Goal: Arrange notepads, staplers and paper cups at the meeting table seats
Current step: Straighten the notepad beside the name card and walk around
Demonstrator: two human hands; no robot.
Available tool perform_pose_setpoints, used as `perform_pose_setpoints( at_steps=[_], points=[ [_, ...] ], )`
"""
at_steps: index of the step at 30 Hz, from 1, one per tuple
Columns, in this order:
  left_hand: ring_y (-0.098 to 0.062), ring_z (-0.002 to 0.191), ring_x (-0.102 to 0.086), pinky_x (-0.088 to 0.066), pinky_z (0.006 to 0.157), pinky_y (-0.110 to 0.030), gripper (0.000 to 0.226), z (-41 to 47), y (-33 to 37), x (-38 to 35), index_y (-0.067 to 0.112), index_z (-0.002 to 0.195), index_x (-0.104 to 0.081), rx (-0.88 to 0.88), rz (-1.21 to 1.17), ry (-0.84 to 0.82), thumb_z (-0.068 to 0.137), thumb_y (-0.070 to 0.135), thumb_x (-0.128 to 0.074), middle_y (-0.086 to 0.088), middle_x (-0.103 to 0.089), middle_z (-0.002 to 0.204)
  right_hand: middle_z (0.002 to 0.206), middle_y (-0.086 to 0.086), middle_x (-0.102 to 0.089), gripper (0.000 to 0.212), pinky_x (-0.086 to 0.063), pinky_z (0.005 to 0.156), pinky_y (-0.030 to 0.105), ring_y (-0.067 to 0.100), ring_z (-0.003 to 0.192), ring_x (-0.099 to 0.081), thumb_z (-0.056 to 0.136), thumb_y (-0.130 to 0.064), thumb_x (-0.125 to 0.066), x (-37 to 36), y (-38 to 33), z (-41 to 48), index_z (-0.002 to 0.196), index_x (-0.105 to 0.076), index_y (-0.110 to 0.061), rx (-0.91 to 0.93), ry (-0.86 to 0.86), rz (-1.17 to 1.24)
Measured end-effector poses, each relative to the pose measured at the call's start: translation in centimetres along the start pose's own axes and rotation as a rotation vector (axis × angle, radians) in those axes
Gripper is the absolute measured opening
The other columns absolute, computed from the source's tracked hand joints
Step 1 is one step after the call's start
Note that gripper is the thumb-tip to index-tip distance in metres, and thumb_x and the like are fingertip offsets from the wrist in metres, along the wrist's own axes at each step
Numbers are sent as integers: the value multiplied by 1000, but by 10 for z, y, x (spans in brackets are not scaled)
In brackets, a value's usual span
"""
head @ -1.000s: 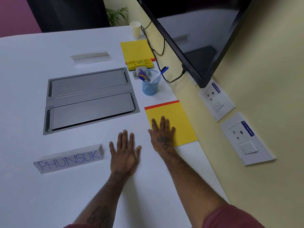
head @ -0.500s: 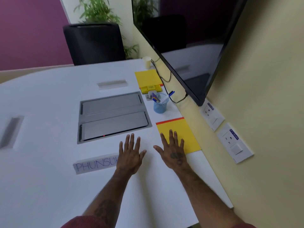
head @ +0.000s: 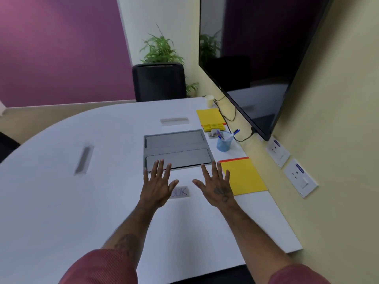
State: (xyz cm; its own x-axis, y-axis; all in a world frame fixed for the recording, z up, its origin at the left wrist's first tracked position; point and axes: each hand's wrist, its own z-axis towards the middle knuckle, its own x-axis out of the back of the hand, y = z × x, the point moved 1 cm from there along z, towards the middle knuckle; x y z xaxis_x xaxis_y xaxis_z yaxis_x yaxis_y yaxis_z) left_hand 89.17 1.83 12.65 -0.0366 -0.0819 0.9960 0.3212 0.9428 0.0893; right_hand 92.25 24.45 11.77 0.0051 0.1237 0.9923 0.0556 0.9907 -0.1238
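A yellow notepad with a red top strip lies near the table's right edge. My right hand hovers just left of it, fingers spread, holding nothing. My left hand is raised beside it, also spread and empty, covering most of a name plate. Farther back lie a second yellow notepad with a yellow stapler at its near end. A paper cup stands at the far right corner.
A grey recessed cable box sits mid-table. A blue pen holder stands beside it. A large screen hangs on the right wall above sockets. Two more name plates lie on the white table. A black chair stands at the far end.
My right hand has left the near notepad and both hands have lifted off the table, spread. The view has tilted up, showing more of the room.
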Motion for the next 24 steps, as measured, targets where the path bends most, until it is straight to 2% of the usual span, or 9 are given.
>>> perform_pose_setpoints(
  at_steps=[3, 8, 24],
  points=[
    [-22, 149, 25, 13, 118, -52, 84, -19, -20, 24, 25, 154, 17, 50, 26, 33, 82, 69, 17, -4, 23, 162, 164, 14, 10, 87, 4, 117, 58, 30, 151, 14, 84, -76, 1, 15, -25, -1, 157, 0, -29, 51, -1, 10],
    [-21, 151, 20, 10, 118, -53, 78, -53, -47, 50, 24, 156, 9, 153, 9, 108, 92, 66, -2, -3, 17, 164, 164, 13, 10, 90, 3, 117, 58, 29, 151, 13, 80, -77, 8, 29, -64, -10, 157, -1, -30, 145, 10, 23],
    [-22, 151, 19, 9, 118, -56, 74, -224, -95, 127, 24, 157, 10, 532, 82, 234, 98, 64, -9, -4, 16, 165, 164, 11, 14, 81, 7, 117, 56, 28, 151, 16, 90, -75, -8, 84, -201, -75, 157, 3, -31, 566, 45, 108]
  ],
)
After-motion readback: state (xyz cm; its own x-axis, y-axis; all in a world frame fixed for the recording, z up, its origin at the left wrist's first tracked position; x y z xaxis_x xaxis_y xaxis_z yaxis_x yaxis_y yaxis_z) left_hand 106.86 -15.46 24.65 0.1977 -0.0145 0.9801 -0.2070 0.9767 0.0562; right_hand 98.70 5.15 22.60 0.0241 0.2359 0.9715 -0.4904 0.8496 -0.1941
